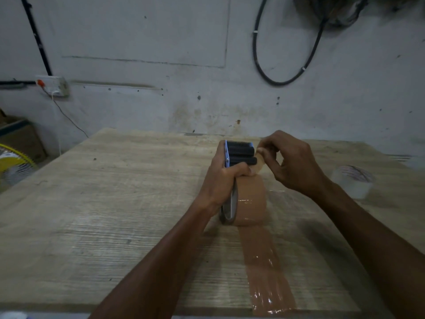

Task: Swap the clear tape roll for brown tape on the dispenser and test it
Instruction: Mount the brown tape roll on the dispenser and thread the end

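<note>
The tape dispenser [239,151], blue-edged with a black roller and toothed blade, stands over the middle of the wooden table [115,203]. My left hand [224,178] grips its handle. A brown tape roll [251,201] is mounted on it. My right hand [292,162] pinches the brown tape's free end [259,163] beside the roller. A long strip of brown tape [266,268] is stuck flat on the table, running from the roll toward the near edge. The clear tape roll [353,180] lies on the table at the right, apart from both hands.
A grey wall stands behind the table, with a looped black cable [282,81] and a switch box [54,86]. A cardboard box [20,137] and a yellow fan [13,166] sit off the table's left side.
</note>
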Motion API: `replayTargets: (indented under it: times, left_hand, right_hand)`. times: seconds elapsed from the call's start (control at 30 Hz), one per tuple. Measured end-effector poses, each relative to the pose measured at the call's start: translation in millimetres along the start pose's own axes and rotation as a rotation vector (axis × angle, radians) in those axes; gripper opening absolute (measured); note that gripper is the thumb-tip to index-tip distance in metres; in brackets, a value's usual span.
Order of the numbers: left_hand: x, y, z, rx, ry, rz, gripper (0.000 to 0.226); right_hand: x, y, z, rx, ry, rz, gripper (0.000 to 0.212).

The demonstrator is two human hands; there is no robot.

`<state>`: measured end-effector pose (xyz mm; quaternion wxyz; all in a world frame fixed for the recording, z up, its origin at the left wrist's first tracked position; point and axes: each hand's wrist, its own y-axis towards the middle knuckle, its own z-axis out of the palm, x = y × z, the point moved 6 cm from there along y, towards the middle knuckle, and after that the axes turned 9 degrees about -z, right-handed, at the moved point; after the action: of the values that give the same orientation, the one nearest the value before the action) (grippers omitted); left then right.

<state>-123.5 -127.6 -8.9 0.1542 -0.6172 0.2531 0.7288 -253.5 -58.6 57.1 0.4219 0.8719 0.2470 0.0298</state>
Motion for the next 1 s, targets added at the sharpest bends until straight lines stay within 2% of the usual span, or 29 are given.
replayTargets:
  times: [0.2, 0.37, 0.47, 0.6, 0.8, 0.87, 1.0]
  left_hand:
    - [2.9, 1.3, -3.3, -0.007, -0.026, -0.028, 0.058]
    - [3.1, 0.8, -1.6, 0.005, -0.009, -0.038, 0.053]
    - [2.2, 0.7, -1.0, 0.015, -0.005, -0.043, 0.054]
    - [1.6, -0.8, -1.9, 0.025, -0.013, -0.044, 0.053]
    - [-2.3, -3.6, -2.0, 0.045, -0.036, -0.033, 0.044]
    - [-2.3, -5.3, -0.8, 0.051, -0.027, -0.032, 0.047]
    - [-1.4, -6.6, -0.4, 0.051, -0.017, -0.048, 0.06]
  right_hand:
    - [6.2, 1.4, -2.9, -0.021, -0.025, -0.034, 0.004]
    - [5.9, 4.7, -1.4, 0.037, -0.04, -0.056, 0.003]
    - [6.8, 10.9, -1.5, 0.063, -0.033, -0.074, 0.01]
    - [11.6, 16.4, -2.1, 0.085, -0.04, -0.108, 0.003]
    - [13.2, 22.2, -1.9, 0.141, -0.05, -0.137, 0.004]
    - [10.1, 20.9, -2.8, 0.148, -0.032, -0.119, 0.004]
    - [2.9, 19.1, -7.9, 0.095, 0.043, 0.034, 0.003]
